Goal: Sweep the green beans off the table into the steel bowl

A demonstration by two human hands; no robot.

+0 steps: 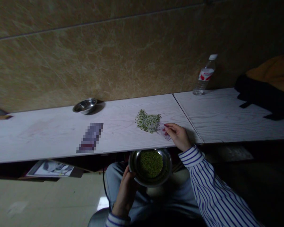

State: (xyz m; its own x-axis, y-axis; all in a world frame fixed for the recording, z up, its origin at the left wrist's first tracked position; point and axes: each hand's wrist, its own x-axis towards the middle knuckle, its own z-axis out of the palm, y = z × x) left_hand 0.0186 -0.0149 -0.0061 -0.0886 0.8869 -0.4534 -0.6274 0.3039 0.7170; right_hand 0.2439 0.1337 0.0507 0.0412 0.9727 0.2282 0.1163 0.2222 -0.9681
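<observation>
My left hand grips the left rim of a steel bowl, held over my lap just below the table's front edge. Small green beans, which look like mung beans, cover the bowl's bottom. Above it on the table lies a loose, scattered patch of similar beans. Between the thumb and fingers of my right hand is a thin, clear plastic piece, low against the tabletop. Its left end meets the right side of the scattered beans.
A smaller steel bowl stands near the wall at left, with a blurred-out flat object in front. At the back right are a water bottle and a dark and orange cloth item. The white table has a seam right of my hand.
</observation>
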